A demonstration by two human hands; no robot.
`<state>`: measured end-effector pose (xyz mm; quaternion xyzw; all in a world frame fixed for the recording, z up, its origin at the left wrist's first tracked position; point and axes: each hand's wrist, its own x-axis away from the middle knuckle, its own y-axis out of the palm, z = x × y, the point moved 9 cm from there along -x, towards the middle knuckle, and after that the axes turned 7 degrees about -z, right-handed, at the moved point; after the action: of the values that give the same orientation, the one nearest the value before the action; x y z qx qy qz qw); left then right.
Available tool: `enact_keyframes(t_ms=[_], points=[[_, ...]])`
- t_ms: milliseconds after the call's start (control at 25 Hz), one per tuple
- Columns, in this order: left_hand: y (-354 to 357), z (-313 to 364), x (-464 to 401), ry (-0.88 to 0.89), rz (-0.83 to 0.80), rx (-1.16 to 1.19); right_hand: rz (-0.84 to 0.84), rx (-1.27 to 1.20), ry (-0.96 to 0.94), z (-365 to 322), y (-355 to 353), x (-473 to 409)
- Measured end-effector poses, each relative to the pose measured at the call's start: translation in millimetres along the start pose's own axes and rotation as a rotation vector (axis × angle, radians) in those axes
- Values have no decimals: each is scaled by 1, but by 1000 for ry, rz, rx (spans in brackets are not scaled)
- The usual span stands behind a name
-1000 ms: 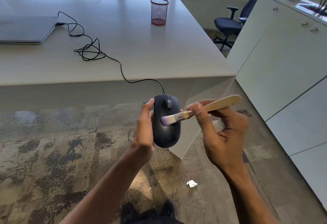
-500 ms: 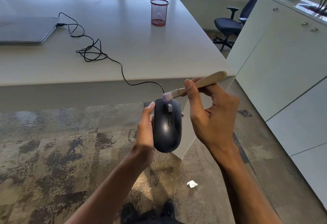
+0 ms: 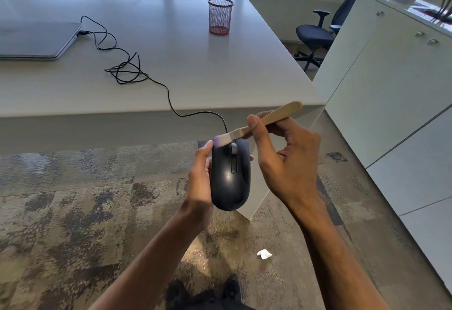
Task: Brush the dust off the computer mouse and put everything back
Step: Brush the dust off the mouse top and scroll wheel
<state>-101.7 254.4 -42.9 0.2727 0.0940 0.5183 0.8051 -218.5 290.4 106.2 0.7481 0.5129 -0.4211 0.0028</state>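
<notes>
Mouse: the black computer mouse (image 3: 230, 177) is up in the air, in front of the near edge of the desk (image 3: 171, 69), buttons facing up, nose pointing away toward the desk.

Left hand: the left hand (image 3: 200, 177) grips the mouse from its left side. Thumb runs up along the left edge, and a bit of fingertip peeks out on the right edge, so the fingers are wrapped underneath. Can't see the rest of them.

Right hand: the right hand (image 3: 286, 160) pinches the brush (image 3: 259, 123) about halfway along its wooden handle, thumb in front, other fingers curled behind it.

Brush: tilted, handle end up and to the right, bristles (image 3: 221, 140) down and left. The bristles touch the far left corner of the mouse, just beside the scroll wheel and right by the left thumb tip.

Cable: the black cable (image 3: 146, 77) leaves the nose of the mouse, climbs over the desk edge, sits in a loose tangle, then runs on to the closed laptop (image 3: 36, 40) at far left.

Desk: a red mesh pen cup (image 3: 220, 16) stands further back, well apart from the cable.

Floor: patchy carpet, with a small crumpled white scrap (image 3: 264, 254) near the person's shoes.

Right side: white cabinets (image 3: 391, 89), and an office chair (image 3: 318, 33) beyond them.
</notes>
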Motion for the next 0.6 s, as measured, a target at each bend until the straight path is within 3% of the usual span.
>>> enact_keyframes(t_ms=[120, 280, 440, 600], points=[[-2, -3, 0, -23, 30, 21, 76, 20, 0, 1, -8, -1], [-3, -1, -1, -10, 16, -2, -16, -43, -21, 0, 2, -1], [-5, 2, 0, -11, 33, 22, 78, 40, 33, 7, -7, 3], [-11, 1, 1, -38, 105, -18, -22, 29, -35, -7, 3, 16]])
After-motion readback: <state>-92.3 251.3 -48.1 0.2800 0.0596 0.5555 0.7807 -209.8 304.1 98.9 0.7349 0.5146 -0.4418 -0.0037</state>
